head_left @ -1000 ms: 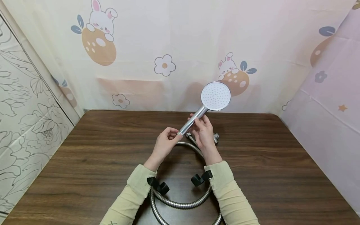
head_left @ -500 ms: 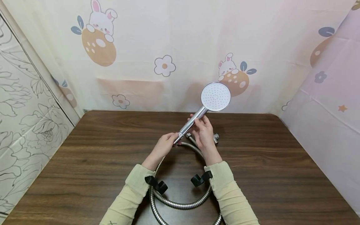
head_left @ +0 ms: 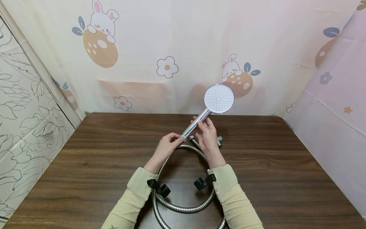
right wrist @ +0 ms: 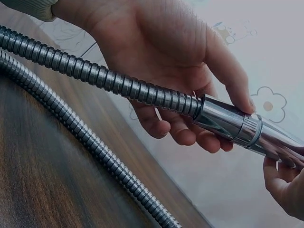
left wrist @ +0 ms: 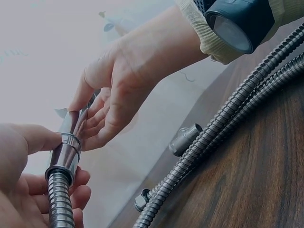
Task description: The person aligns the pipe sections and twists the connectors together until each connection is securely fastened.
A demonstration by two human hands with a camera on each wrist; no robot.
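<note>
A chrome shower head (head_left: 219, 98) with a round white nozzle face is held up at a slant over the table. My right hand (head_left: 208, 135) grips its handle (head_left: 196, 121) from the right. At the handle's lower end, my left hand (head_left: 166, 147) pinches the smooth conical nut (left wrist: 64, 156) of the metal shower hose (left wrist: 60, 202) between thumb and fingers. In the right wrist view the nut (right wrist: 222, 118) meets the handle's end at a ridged ring. Most of the nut is hidden by the left hand in the head view.
Loops of the flexible hose (head_left: 186, 210) lie on the dark wooden table (head_left: 114, 159) beneath both forearms. A hex end nut (left wrist: 141, 200) and a small metal fitting (head_left: 219, 140) lie behind the right hand. A patterned curtain (head_left: 137, 38) hangs along the table's back edge.
My left hand's fingers and thumb have shifted around the nut, its wrist dropping slightly left, then the thumb coming back over the nut. The right hand and shower head stay in place.
</note>
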